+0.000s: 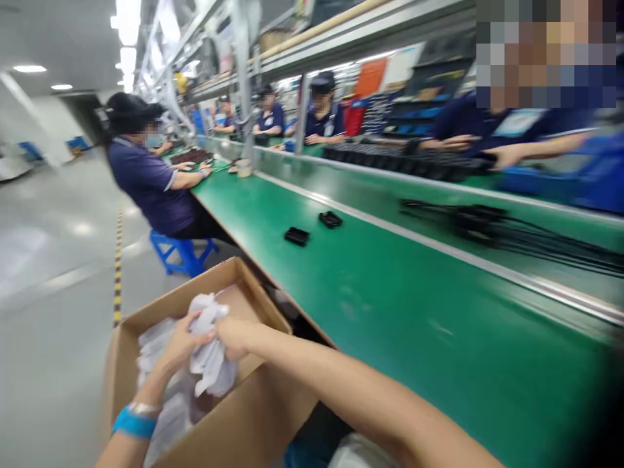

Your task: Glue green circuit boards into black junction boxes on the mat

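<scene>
Over an open cardboard box (263,396), my left hand (182,341) is closed on the near side of a crumpled white wrapped bundle (210,364). My right hand (234,337) grips the same bundle from the other side, its fingers partly hidden behind the wrapping. What the white wrapping contains, if anything, does not show. More white wrapped pieces (168,422) lie inside the box, below and left of my hands. A blue band circles my left wrist.
Two small black plastic parts (297,236) lie on the green workbench (390,312). Black cables (480,221) rest past a metal rail. A co-worker (146,169) sits on a blue stool (180,252) at the left; several others work across the bench.
</scene>
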`<control>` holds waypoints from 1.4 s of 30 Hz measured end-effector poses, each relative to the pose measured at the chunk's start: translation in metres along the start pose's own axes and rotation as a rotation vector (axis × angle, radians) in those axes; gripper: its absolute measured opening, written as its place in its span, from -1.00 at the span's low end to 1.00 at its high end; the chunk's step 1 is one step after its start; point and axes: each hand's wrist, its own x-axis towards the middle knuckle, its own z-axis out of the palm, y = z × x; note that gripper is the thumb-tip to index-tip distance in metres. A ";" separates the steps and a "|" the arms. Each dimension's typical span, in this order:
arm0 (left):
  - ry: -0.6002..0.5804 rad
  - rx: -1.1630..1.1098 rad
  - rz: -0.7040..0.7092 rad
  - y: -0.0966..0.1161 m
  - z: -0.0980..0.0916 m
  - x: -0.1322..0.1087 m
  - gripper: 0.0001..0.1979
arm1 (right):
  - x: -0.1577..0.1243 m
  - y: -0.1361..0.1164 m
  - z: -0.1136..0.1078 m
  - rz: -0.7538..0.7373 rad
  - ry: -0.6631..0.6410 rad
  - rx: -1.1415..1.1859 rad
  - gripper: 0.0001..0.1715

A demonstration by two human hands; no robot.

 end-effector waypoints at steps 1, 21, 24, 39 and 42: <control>0.026 -0.007 0.039 0.021 -0.004 0.000 -0.32 | -0.019 0.001 -0.017 0.026 0.020 -0.022 -0.72; -0.054 0.190 0.721 0.342 0.251 0.036 -0.49 | -0.488 0.157 -0.055 0.892 0.799 -0.142 -0.66; -0.171 0.216 0.906 0.348 0.258 0.004 -0.59 | -0.484 0.149 -0.047 0.786 0.749 -0.123 -0.67; -0.431 0.050 0.982 0.367 0.332 -0.045 -0.76 | -0.465 0.181 -0.057 0.756 0.688 0.037 -0.62; -0.309 -0.048 0.956 0.378 0.322 -0.035 -0.65 | -0.453 0.193 -0.079 0.727 0.777 0.100 -0.71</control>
